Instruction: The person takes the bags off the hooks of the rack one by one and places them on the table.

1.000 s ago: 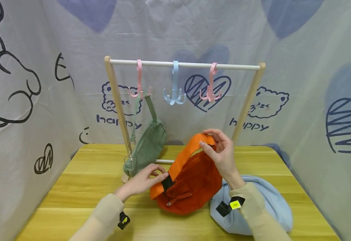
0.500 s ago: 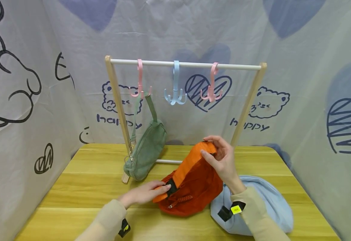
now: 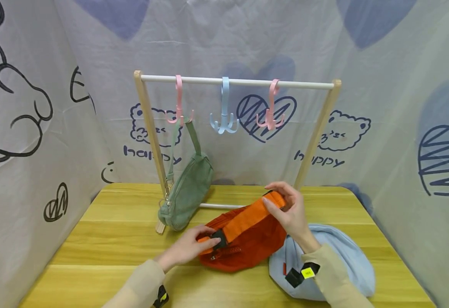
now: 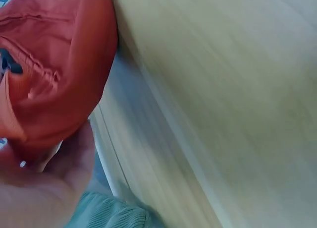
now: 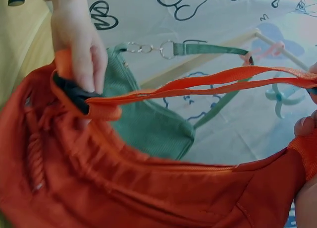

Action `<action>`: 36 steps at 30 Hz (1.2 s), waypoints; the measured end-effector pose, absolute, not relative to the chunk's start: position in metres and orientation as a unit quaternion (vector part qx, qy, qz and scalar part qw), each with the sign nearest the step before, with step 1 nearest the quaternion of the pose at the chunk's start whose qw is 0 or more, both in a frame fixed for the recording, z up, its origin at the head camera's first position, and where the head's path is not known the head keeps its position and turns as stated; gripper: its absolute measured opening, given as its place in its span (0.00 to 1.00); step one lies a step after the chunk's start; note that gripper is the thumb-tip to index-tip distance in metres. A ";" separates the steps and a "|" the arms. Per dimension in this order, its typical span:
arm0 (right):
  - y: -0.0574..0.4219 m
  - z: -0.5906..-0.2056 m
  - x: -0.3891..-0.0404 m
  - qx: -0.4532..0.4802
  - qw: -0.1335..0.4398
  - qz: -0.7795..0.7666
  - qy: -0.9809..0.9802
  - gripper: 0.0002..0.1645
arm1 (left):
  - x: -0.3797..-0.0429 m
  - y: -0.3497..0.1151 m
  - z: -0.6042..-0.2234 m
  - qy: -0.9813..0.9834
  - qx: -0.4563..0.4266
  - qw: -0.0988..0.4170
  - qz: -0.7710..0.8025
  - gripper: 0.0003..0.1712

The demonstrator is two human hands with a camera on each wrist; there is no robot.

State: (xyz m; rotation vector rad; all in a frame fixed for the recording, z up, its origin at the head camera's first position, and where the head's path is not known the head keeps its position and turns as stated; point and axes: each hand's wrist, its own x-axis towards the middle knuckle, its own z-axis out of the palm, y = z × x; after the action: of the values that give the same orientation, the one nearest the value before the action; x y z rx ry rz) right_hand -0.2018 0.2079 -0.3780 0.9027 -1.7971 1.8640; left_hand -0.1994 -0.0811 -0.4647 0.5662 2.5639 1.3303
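Note:
An orange-red waist bag (image 3: 263,241) is held by both hands above the table's middle. My left hand (image 3: 187,247) pinches its bright orange strap (image 3: 249,220) at the black buckle (image 3: 220,238). At the strap's other end, my right hand (image 3: 291,209) grips with thumb and fingers. In the right wrist view the strap (image 5: 208,84) runs taut between the hands, above the bag's zipped top. A green bag (image 3: 190,188) hangs by its strap from the left pink hook (image 3: 179,102). The left wrist view shows the bag's rounded end (image 4: 91,59) beside the left hand (image 4: 54,193).
A pale blue bag (image 3: 336,261) lies on the wooden table (image 3: 93,248), partly under the right forearm. The rack's white bar (image 3: 243,81) also bears a blue hook (image 3: 224,107) and another pink hook (image 3: 271,107). A patterned cloth (image 3: 394,128) encloses the table.
My right hand has come down and slightly right, lowering the strap from an arch to a flatter line. The left hand and buckle have shifted a little right. The green bag has swung slightly.

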 end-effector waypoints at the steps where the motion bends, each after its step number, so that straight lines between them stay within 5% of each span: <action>1: 0.210 -0.380 -0.202 0.320 0.201 0.666 -0.643 0.21 | -0.199 -0.081 -0.465 0.867 0.189 0.083 0.454 0.27; 10: 0.228 -0.396 -0.197 0.306 0.226 0.650 -0.658 0.19 | -0.195 -0.086 -0.459 0.867 0.163 -0.028 0.471 0.20; 18: 0.238 -0.410 -0.195 0.296 0.260 0.604 -0.693 0.19 | -0.192 -0.091 -0.450 0.854 0.193 -0.064 0.478 0.21; 30: 0.243 -0.423 -0.195 0.278 0.295 0.567 -0.717 0.27 | -0.187 -0.094 -0.436 0.840 0.218 -0.060 0.493 0.26; 36: 0.250 -0.429 -0.197 0.274 0.222 0.601 -0.717 0.38 | -0.186 -0.098 -0.430 0.828 0.224 -0.042 0.512 0.28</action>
State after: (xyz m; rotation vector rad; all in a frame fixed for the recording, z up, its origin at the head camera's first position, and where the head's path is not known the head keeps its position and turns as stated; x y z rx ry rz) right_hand -0.1973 0.2501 -0.4286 0.7574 -1.9805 1.6609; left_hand -0.1864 -0.0975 -0.4297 0.7247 2.6747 1.6521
